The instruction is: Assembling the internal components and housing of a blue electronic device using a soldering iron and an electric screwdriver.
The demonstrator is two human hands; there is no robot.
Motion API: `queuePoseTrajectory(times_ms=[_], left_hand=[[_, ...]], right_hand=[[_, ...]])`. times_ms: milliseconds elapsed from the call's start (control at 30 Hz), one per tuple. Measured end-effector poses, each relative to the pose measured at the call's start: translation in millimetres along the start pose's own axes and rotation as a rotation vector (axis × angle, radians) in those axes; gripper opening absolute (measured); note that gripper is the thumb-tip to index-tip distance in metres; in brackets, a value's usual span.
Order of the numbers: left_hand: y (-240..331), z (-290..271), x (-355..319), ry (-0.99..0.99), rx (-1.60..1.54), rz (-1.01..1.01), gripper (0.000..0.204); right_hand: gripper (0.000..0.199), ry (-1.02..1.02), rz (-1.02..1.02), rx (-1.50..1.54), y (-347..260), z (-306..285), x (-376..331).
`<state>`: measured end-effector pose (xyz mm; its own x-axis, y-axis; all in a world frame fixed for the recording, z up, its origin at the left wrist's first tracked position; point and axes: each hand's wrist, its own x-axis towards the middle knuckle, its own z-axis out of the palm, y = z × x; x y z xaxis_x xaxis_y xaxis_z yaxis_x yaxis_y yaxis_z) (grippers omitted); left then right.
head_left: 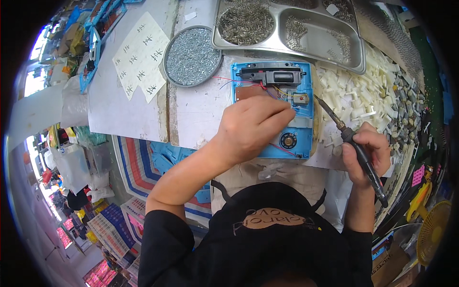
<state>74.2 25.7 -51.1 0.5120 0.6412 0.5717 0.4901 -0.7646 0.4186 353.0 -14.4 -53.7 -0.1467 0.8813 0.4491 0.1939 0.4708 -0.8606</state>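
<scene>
A blue plastic housing (307, 125) lies open-side up in front of me. It holds a black mechanism (282, 76), a brown circuit board (249, 92), a small metal motor (300, 99), a round speaker (288, 140) and thin coloured wires. My left hand (258, 123) is over the housing's left middle, fingers closed in a pinch near the wires by the motor; what they hold is hidden. My right hand (367, 155) grips a black-handled soldering iron (356, 146) at the right. Its slim metal tip points up and left, close to the housing's right edge beside the motor.
A round dish (167, 56) of small screws and a steel tray (359, 56) with metal parts stand at the back. White plastic pieces (354, 95) and many small motors (405, 122) lie heaped right. Paper with handwriting (143, 57) lies left; a yellow fan (432, 232) stands lower right.
</scene>
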Motion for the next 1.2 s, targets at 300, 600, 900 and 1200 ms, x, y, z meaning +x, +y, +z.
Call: queuePoseTrajectory(times_ms=[300,600,900,1200], left_hand=[[4,5,9,-0.066,0.039,-0.066,0.028],[-6,-22,-9,0.029,0.046,-0.179,0.027],[-18,-19,-7,0.130,0.227,-0.210,0.018],[-12,-24,0,-0.043,0.414,-0.311,0.015]], right_hand=[[0.030,0.021,0.017,-0.011,0,-6,-3],[0.030,0.030,0.011,0.012,2,-8,-4],[0.030,-0.007,-0.026,-0.005,-3,-4,2],[0.032,-0.012,-0.019,0.003,-2,-6,-1]])
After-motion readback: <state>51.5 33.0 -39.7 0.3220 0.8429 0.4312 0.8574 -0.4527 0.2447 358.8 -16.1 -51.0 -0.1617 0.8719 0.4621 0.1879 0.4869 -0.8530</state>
